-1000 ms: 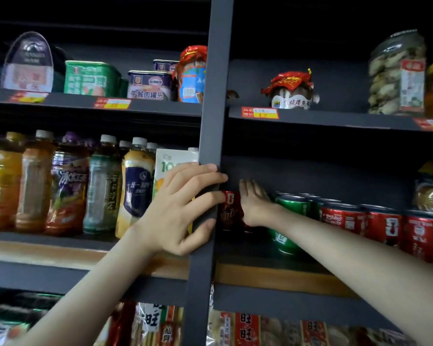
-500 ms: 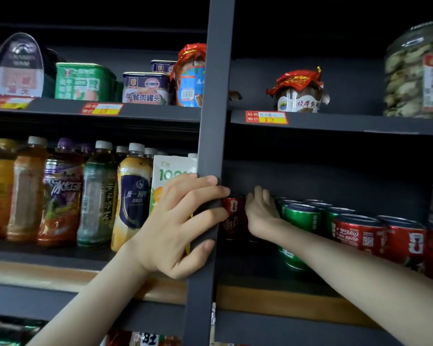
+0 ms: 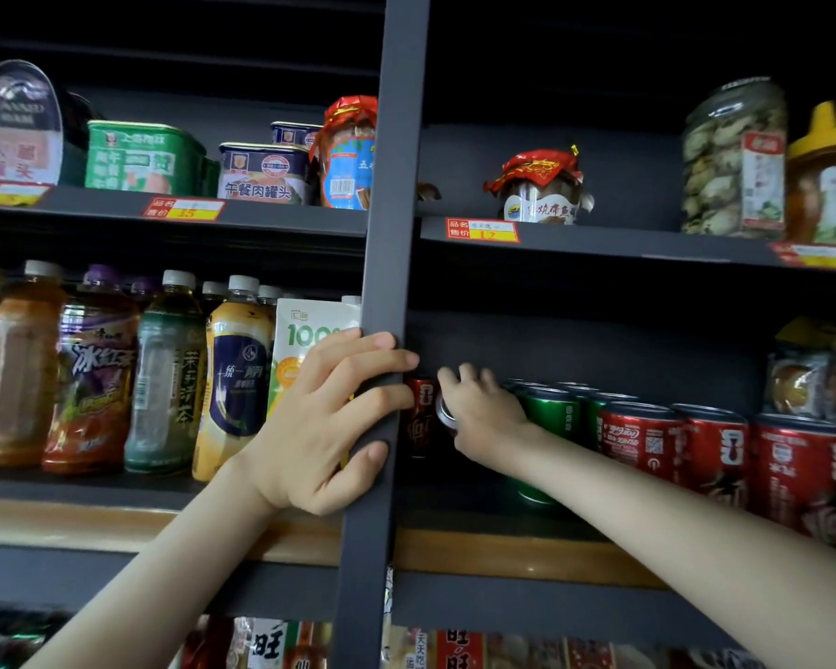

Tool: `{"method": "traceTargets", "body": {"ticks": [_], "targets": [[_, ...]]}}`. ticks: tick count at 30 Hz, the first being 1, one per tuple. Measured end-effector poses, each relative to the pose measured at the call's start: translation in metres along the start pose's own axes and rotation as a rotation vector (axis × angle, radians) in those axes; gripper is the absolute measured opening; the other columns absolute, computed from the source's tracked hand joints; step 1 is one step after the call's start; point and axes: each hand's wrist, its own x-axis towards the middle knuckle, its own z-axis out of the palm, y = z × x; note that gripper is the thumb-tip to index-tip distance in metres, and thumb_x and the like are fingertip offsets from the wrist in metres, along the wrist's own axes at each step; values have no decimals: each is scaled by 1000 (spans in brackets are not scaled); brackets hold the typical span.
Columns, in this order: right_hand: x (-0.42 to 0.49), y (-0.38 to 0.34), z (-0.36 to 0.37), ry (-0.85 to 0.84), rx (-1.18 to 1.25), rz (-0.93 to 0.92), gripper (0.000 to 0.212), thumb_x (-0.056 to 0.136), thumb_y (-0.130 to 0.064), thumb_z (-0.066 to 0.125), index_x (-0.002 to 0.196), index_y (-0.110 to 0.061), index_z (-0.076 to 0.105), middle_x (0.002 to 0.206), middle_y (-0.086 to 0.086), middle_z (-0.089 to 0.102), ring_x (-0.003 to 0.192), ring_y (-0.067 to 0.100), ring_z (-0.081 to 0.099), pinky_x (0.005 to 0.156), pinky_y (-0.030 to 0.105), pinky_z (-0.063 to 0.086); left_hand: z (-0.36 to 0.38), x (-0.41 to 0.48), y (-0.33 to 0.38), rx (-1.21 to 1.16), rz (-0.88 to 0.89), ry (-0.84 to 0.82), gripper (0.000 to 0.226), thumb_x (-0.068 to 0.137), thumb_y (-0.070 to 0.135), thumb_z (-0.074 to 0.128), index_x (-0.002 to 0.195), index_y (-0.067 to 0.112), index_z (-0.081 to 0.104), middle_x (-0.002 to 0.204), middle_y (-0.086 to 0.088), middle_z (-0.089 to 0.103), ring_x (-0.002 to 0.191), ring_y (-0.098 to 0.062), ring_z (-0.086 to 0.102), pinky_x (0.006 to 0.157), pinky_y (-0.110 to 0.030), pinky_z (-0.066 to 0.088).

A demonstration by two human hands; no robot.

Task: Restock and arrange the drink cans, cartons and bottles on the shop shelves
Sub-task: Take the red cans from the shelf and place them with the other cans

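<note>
My left hand grips the dark upright post between two shelf bays, fingers curled round its edge. My right hand reaches deep into the right bay and curls over the top of a can whose silver rim shows under the fingers. A red can stands just left of it against the post. Green cans and red cola cans line the shelf to the right. Drink bottles and a white juice carton fill the left bay.
The shelf above holds luncheon-meat tins, a red-capped jar, a big clear jar and price tags. Wrapped snacks sit at far right. Packets fill the shelf below.
My right hand went from lying flat by the red can to curling over a can top, which now tilts so its rim shows. The left hand kept its hold on the post.
</note>
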Motion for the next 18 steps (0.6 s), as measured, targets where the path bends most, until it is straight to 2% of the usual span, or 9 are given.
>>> {"method": "traceTargets", "body": {"ticks": [2, 5, 7, 9, 11, 12, 14, 16, 18], "targets": [[-16, 1, -14, 100, 3, -29, 60, 80, 3, 62, 131, -13, 33, 130, 9, 36, 121, 32, 38, 78, 34, 39, -3, 0, 2, -11, -13, -28, 40, 99, 39, 23, 110, 12, 51, 131, -7, 44, 136, -21, 29, 117, -35, 16], [-48, 4, -39, 228, 54, -71, 67, 84, -8, 67, 139, -17, 29, 136, 5, 33, 125, 28, 35, 86, 34, 42, -10, 2, 9, -13, -55, -62, 33, 89, 34, 41, 111, 12, 53, 131, -7, 46, 133, -24, 33, 117, -36, 17], [-75, 4, -51, 354, 107, -106, 73, 85, -16, 70, 144, -19, 27, 141, 2, 32, 129, 24, 33, 92, 32, 42, -15, 3, 22, 3, -124, -71, 36, 81, 30, 50, 109, 9, 59, 128, -11, 51, 130, -29, 38, 116, -36, 20], [-104, 2, -58, 513, 154, -137, 76, 81, -18, 76, 143, -18, 34, 140, 0, 36, 127, 20, 34, 93, 29, 43, -16, 5, 43, 53, -228, -44, 35, 81, 27, 54, 106, 5, 64, 128, -15, 55, 128, -33, 42, 115, -37, 24], [-132, -1, -62, 636, 242, -123, 73, 74, -19, 82, 136, -17, 43, 133, -1, 43, 122, 14, 36, 92, 18, 38, -15, 0, 70, 85, -365, -14, 33, 85, 27, 56, 105, 4, 66, 129, -17, 55, 125, -34, 45, 109, -38, 29], [-147, -2, -64, 671, 323, -95, 72, 71, -20, 84, 132, -17, 45, 127, -4, 44, 118, 10, 37, 92, 11, 33, -16, -3, 87, 52, -449, 5, 32, 86, 29, 56, 105, 5, 66, 126, -15, 56, 120, -31, 46, 105, -33, 30], [-180, -5, -69, 731, 545, -18, 69, 69, -27, 84, 126, -21, 45, 117, -14, 42, 110, -1, 41, 91, 2, 33, -28, -8, 127, -157, -640, 50, 28, 88, 37, 53, 97, 14, 65, 111, 0, 59, 105, -17, 49, 91, -18, 32], [-218, -8, -75, 707, 867, 96, 64, 68, -33, 83, 120, -29, 45, 112, -21, 50, 105, -3, 53, 86, 8, 45, -45, -10, 164, -489, -876, 22, 27, 86, 52, 50, 86, 28, 63, 90, 17, 61, 90, -2, 56, 78, -9, 37], [-258, -14, -76, 593, 1296, 167, 63, 62, -37, 83, 116, -34, 49, 105, -21, 62, 100, -1, 62, 77, 14, 52, -58, -11, 197, -834, -1059, -77, 35, 81, 66, 55, 85, 33, 66, 87, 19, 68, 87, 4, 63, 73, -8, 43]]}}
